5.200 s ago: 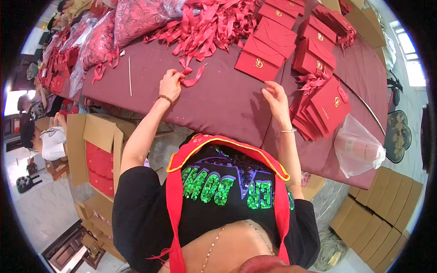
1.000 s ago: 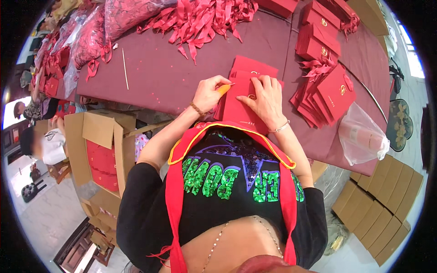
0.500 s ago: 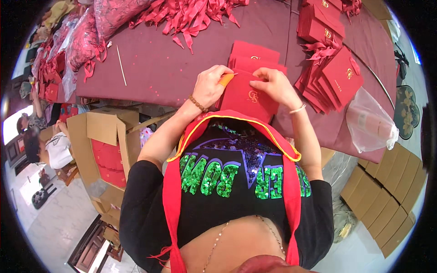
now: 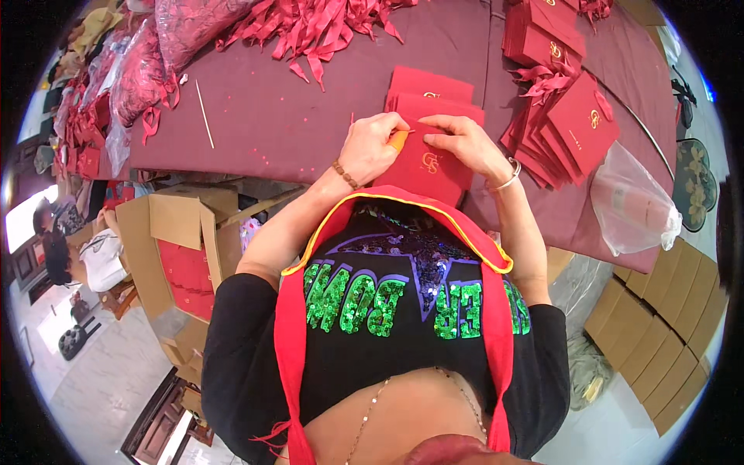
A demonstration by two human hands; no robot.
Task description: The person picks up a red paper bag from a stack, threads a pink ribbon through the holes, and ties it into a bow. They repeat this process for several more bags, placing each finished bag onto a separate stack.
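1. Right now the left hand is curled shut around a small orange tool, whose tip lies against the top edge of a red card folder
2. Close beside it, the right hand lies flat on the same folder, fingers stretched toward the left hand and pressing the cover down; they press on it and do not clasp it
3. That folder, marked with a small gold emblem, lies on the near edge of the dark maroon table, directly in front of the person's chest, and it rests on top of two more red folders that peek out beyond it
4. Further right, a fanned stack of like red folders lies spread on the table, with red ribbon bits across its far end, and another stack of folders sits beyond that
5. At the table's far side there is a loose heap of red ribbons, well apart from the hands
6. A thin pale stick lies alone on the cloth to the left
7. A clear plastic bag hangs off the right end of the table
8. Down on the left, an open cardboard box stands on the floor with red items inside, and flat brown cartons lie in a row at lower right
9. A beaded bracelet circles the left wrist, a silver bangle the right
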